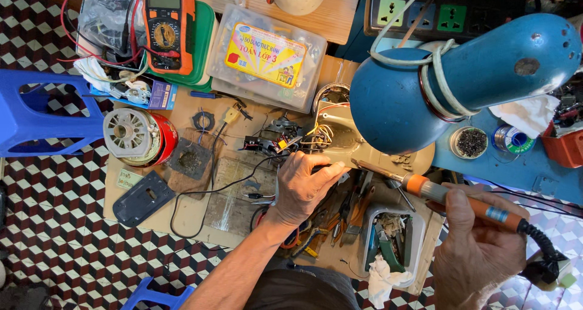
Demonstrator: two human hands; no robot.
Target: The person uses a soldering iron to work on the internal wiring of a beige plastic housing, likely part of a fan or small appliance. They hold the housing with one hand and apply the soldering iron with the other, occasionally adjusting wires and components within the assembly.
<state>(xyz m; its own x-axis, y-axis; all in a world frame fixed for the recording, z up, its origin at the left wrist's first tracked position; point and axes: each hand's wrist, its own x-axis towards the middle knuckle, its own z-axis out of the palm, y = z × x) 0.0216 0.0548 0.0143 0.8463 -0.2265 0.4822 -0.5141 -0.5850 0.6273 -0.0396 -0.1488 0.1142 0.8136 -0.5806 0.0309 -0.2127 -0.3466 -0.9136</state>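
The right hand (pixel 480 249) has its grip closed around the orange handle of a soldering iron (pixel 446 196), held slanting so that the metal tip points up and left toward a cream-coloured appliance housing (pixel 346 141) on the cluttered worktop (pixel 188 216). The left hand (pixel 302 185) lies palm down just below that housing, fingers curled over a small dark part at its edge; what exactly it grasps cannot be told. Loose wires and a small circuit assembly (pixel 273 141) sit just left of the housing. A blue desk lamp (pixel 461 79) hangs over the right side, partly covering the housing. Farther left stand a red-and-white wound coil (pixel 136 137) and, near the top, an orange multimeter (pixel 168 24) and a clear plastic box (pixel 267 55). Pliers (pixel 349 216) lie below the left hand, beside a small tray of scraps (pixel 392 237).
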